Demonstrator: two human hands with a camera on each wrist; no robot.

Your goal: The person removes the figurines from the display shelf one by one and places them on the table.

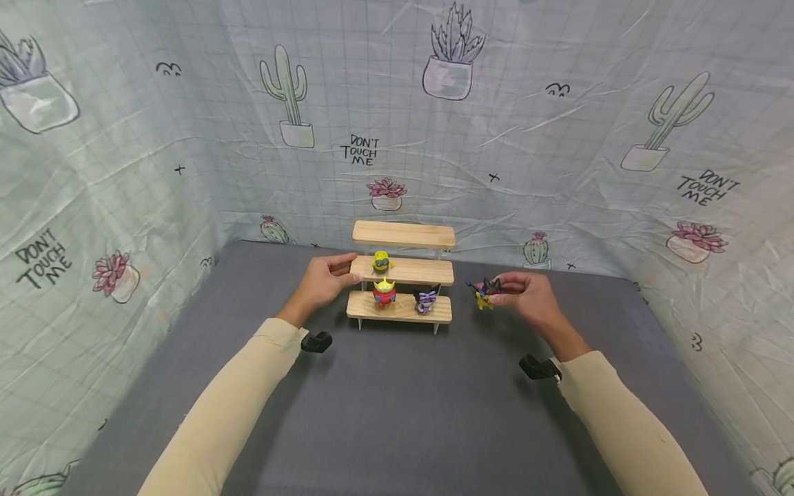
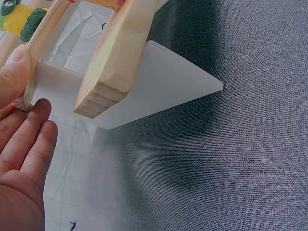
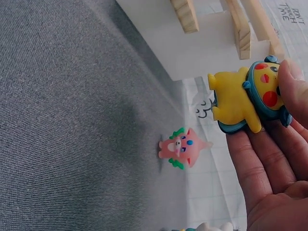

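Yellow hooded figurine (image 1: 483,301): I am pinching it between the thumb and fingers of my right hand (image 1: 532,293), holding it roughly upright, off the grey table (image 1: 397,399).

Three-tier wooden stand (image 1: 403,234), contents: the middle tier is bearing a goggled yellow figurine (image 1: 381,261) toward 9 o'clock; the lowest tier is bearing a red figurine (image 1: 384,296) left of centre and a purple-and-black figurine (image 1: 425,301) toward 3 o'clock.

My left hand (image 1: 324,277) is pinching the middle tier's 9 o'clock end; whether every finger is touching the wood, I cannot tell.

Relative to grip, head view: the hooded figurine is projecting at 9 o'clock from my right hand and sitting between 3 and 4 o'clock from the stand, near but apart.

Right wrist view: a pink figurine (image 3: 179,148) is standing on the table, between 7 and 8 o'clock from the held one. Something white (image 3: 204,226) is showing at 6 o'clock, too cropped to identify.
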